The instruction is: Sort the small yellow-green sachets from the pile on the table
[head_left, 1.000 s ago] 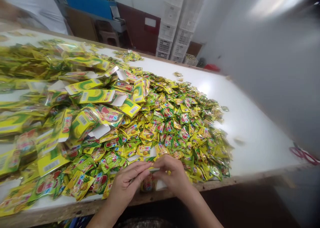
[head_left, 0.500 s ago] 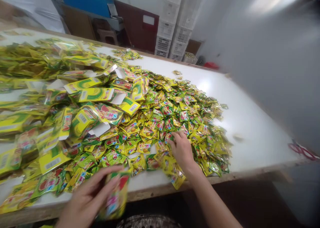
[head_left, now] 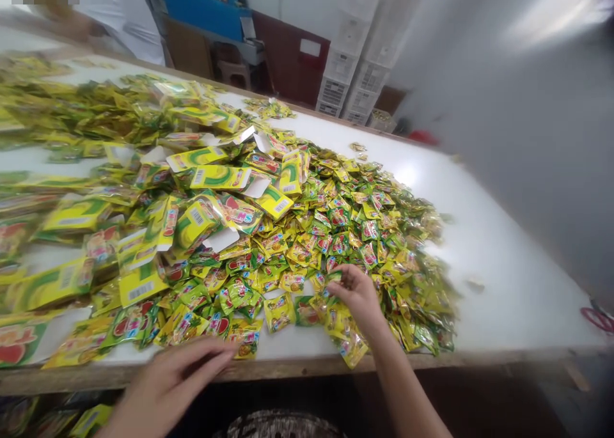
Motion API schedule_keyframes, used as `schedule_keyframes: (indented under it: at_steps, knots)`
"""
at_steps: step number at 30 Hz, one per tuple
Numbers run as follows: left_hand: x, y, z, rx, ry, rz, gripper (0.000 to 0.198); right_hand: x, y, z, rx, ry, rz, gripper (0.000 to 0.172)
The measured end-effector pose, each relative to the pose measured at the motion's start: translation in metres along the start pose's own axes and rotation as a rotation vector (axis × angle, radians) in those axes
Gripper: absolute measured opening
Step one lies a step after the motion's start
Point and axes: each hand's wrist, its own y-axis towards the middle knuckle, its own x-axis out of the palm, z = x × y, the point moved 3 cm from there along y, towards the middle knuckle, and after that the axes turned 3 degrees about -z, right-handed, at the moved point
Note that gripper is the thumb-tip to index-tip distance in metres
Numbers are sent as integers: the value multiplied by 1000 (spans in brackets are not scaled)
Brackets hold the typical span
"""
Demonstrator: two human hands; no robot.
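Note:
A wide heap of small yellow-green sachets (head_left: 345, 227) covers the white table (head_left: 499, 278). My right hand (head_left: 357, 294) lies on the heap's near edge, thumb and fingers curled and pinching a sachet. Several loose sachets (head_left: 281, 310) lie just left of it. My left hand (head_left: 177, 377) hovers blurred over the table's wooden front edge, fingers stretched out and apart, with nothing visible in it. Its fingertips point toward a sachet (head_left: 244, 339) near the edge.
Flat yellow-green cartons (head_left: 220, 179) lie mixed in the pile on the left. A person in white (head_left: 119, 16) stands at the far left corner. White crates (head_left: 355, 73) stack against the back wall. Red rubber bands (head_left: 597, 320) lie at the table's right end.
My hands parted from in front of me. The left hand carried a stack of sachets down and left and now shows none. The right hand reached onto the heap and curled its fingers.

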Motion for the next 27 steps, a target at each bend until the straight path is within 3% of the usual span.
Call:
schedule_keyframes:
  at_steps: [2,5,7,9,13,15,18,20,22,27]
  knots:
    - [40,35,15,33,-45,-117,9,16,-8,3,53,112,-31,29]
    - [94,71,34,18,-202,-88,19,28,-19,8,45,156,-9,26]
    - [117,78,39,2,-272,-91,24,30,-24,11,41,218,-6,26]
    - [127,76,38,-12,-339,-94,23,31,-30,11,18,258,-12,28]
    - [126,63,34,-63,-450,-41,30,35,-37,10,39,308,-120,43]
    - [122,59,33,-84,-457,-40,33,34,-37,14,105,349,-140,40]
    - [109,62,28,-81,-371,-33,32,18,-30,19,131,388,22,27]
    - [96,70,22,-72,-257,37,29,6,-23,19,107,399,150,24]
    - [86,79,15,-55,-123,129,24,4,-17,16,94,401,192,23]
    - [88,98,12,-28,100,232,10,33,-1,2,58,332,29,22]
